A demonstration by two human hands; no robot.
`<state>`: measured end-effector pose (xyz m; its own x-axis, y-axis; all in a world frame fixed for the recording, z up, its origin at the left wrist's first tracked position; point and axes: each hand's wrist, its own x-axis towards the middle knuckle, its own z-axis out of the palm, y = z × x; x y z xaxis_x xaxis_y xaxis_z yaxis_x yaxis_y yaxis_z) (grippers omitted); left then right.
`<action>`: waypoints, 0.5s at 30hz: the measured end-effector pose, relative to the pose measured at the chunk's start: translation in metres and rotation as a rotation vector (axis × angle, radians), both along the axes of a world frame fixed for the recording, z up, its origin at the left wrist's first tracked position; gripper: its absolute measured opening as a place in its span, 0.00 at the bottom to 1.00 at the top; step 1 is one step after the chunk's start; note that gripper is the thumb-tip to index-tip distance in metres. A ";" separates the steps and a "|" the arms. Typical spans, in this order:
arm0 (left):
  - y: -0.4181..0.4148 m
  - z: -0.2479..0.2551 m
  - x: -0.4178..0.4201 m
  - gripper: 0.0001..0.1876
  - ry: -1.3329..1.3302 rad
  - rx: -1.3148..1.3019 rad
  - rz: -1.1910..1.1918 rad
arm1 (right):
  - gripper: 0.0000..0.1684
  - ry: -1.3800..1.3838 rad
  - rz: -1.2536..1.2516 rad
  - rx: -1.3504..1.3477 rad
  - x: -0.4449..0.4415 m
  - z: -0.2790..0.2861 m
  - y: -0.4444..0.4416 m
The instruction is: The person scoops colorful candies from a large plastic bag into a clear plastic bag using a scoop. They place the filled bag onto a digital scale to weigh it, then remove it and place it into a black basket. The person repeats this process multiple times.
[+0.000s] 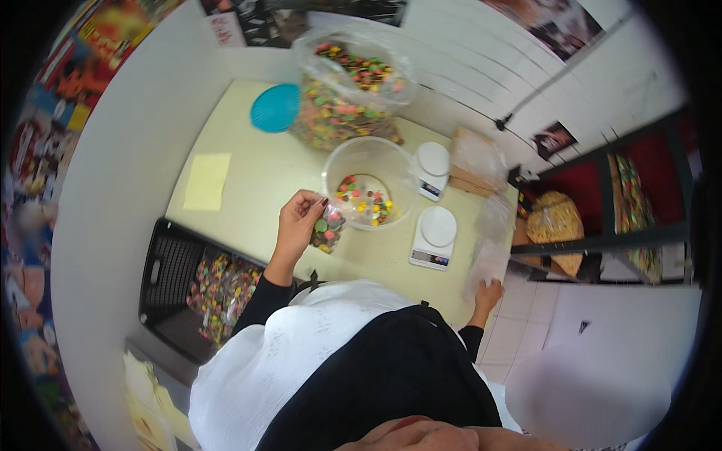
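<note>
My left hand (299, 225) pinches the top of a small clear packet of coloured candies (328, 230), above the table's front half. Just beyond the packet stands a translucent plastic tub (338, 160) with loose pink, yellow, green and brown candies (361, 197) on its bottom. My right hand (489, 294) is at the table's right edge, its fingers touching flat clear plastic bags (485, 259); whether they grip one is not plain. Between the hands lies a white digital kitchen scale (437, 231). A second scale (433, 160) is behind it.
A large clear sack of candies (344, 113) stands open at the back, beside a turquoise lid (275, 108). Left of me, a black plastic crate (169, 265) holds filled packets (225, 293). Yellow paper (207, 181) lies on the table. A cardboard box (471, 180) and shelf (598, 246) are right.
</note>
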<state>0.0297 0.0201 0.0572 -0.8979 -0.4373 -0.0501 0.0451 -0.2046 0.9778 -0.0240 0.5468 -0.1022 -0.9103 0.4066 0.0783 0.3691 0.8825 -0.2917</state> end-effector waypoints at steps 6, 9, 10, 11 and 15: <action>-0.049 0.004 0.034 0.05 0.011 0.009 0.230 | 0.31 -0.059 -0.101 0.000 0.008 -0.008 -0.006; -0.067 -0.001 0.051 0.08 0.089 -0.009 0.368 | 0.34 -0.052 -0.115 -0.018 0.002 -0.020 0.003; -0.073 -0.005 0.057 0.10 0.089 -0.059 0.405 | 0.35 -0.057 -0.124 -0.032 -0.001 -0.024 0.008; -0.081 -0.007 0.066 0.10 0.018 -0.089 0.410 | 0.35 -0.067 -0.131 -0.051 -0.005 -0.028 0.011; -0.097 -0.017 0.086 0.08 -0.167 -0.114 0.460 | 0.38 -0.079 -0.175 -0.152 -0.011 -0.040 0.029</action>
